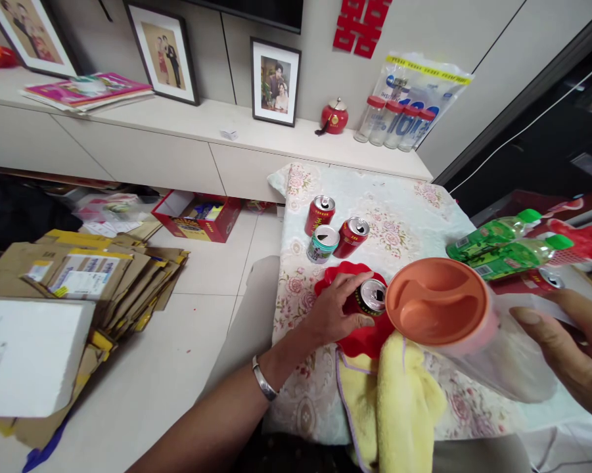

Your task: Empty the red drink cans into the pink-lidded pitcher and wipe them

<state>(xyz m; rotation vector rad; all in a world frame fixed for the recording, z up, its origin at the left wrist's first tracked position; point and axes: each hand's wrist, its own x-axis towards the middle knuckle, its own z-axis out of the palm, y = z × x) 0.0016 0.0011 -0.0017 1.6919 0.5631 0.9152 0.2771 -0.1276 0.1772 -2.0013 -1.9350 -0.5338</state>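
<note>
My left hand is wrapped round a red drink can that stands on a red scalloped plate on the floral-clothed table. My right hand grips a clear plastic jar with an orange lid, tipped on its side with the lid facing me, close to the can. A yellow cloth lies over the table's near edge just below both hands. Three more opened cans stand grouped farther back on the table.
Two green bottles lie at the table's right side beside red packaging. Flattened cardboard and a white foam block cover the floor on the left. A long cabinet holds framed photos, jars and a red pot.
</note>
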